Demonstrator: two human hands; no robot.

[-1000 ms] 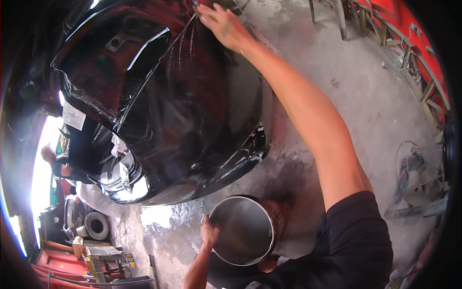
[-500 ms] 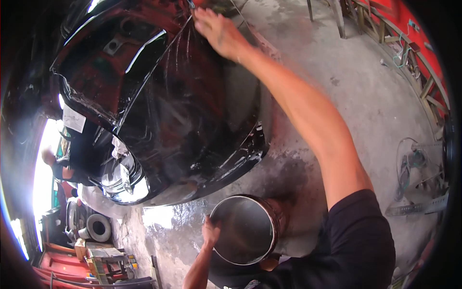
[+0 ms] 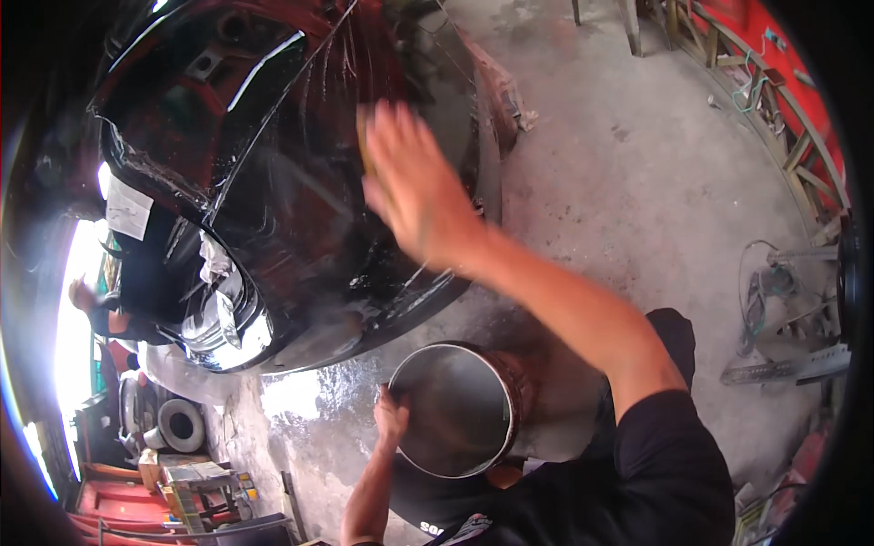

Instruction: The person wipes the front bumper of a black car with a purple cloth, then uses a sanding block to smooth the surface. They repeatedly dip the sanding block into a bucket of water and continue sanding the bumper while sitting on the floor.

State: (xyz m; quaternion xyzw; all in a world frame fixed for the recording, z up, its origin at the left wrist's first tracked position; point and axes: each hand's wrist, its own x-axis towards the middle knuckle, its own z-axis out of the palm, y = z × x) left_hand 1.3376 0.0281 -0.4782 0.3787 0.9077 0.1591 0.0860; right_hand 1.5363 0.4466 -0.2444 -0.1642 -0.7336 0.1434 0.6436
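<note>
My left hand (image 3: 391,419) grips the rim of a round bucket (image 3: 521,400) that holds dark liquid. Out over the glossy black car body (image 3: 300,218) reaches my right hand (image 3: 414,191), its fingers together and slightly smeared by motion. A thin yellowish pad (image 3: 364,146) shows along that hand's left edge, between palm and panel; most of it is hidden. Wet streaks and pale smears mark the panel around it. White paper or film (image 3: 228,318) covers part of the headlight area, left of the bucket.
At the far left stands another person (image 3: 114,314) in dark clothing. Tires (image 3: 180,426) and a small wooden bench (image 3: 196,473) are at lower left. A metal stand (image 3: 783,364) sits on the concrete floor (image 3: 619,173) at right, below a wooden frame (image 3: 801,164).
My right hand has come down the panel toward me from the car's far edge. My left hand stays on the bucket rim. The whole view has shifted slightly.
</note>
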